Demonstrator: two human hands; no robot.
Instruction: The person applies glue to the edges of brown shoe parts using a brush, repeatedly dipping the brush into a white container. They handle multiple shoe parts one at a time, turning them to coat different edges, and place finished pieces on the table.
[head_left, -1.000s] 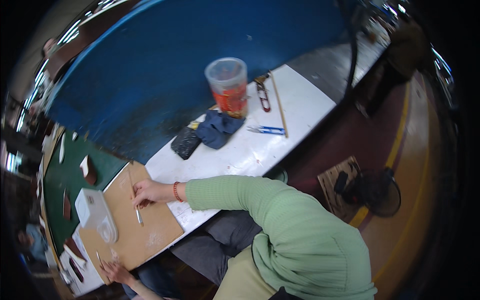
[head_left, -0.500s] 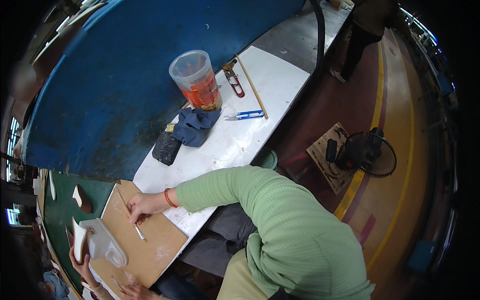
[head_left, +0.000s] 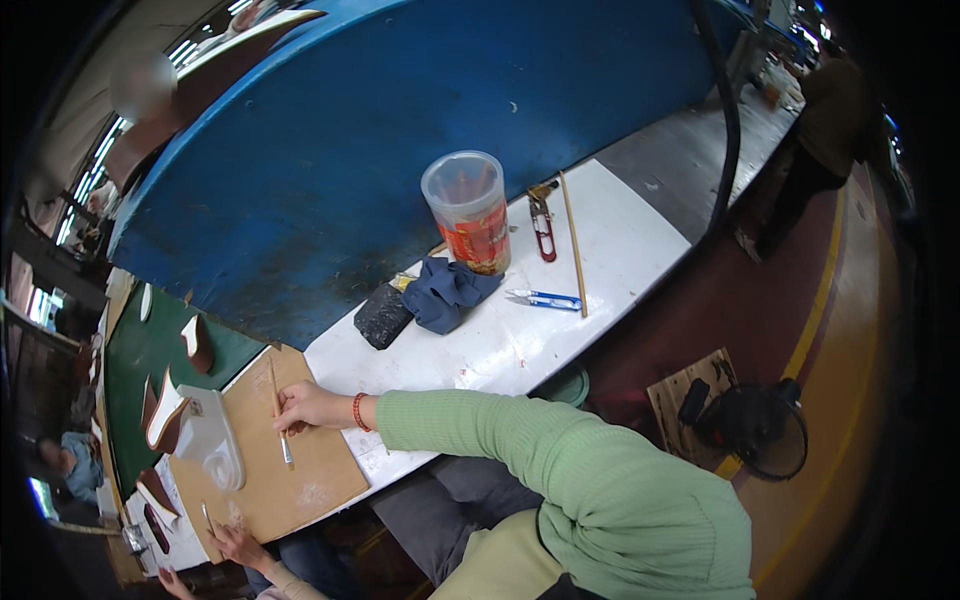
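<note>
My right hand (head_left: 308,408), in a green sleeve with a red beaded bracelet, pinches a slim wooden-handled brush (head_left: 277,405). The brush's pale tip points down, over a brown board (head_left: 310,488). To the left of this hand, a whitish translucent plastic tray (head_left: 228,445) lies on the board, with a smeared patch at its near end. A brown wedge shoe sole with a white top (head_left: 166,425) stands beside the tray's left edge. My left hand is out of view.
A co-worker's hand (head_left: 240,547) holds another brush at the board's near edge. More wedge soles (head_left: 197,345) rest on green surface. Near the blue panel (head_left: 330,170) stand a plastic tub (head_left: 470,215), blue cloth (head_left: 445,295), black block (head_left: 384,316), and thread snips (head_left: 545,299). A fan (head_left: 760,430) stands right.
The whole view has shifted, moving the table rightward. The co-worker's other hand has come away from the wedge sole. My right hand keeps its brush over the board.
</note>
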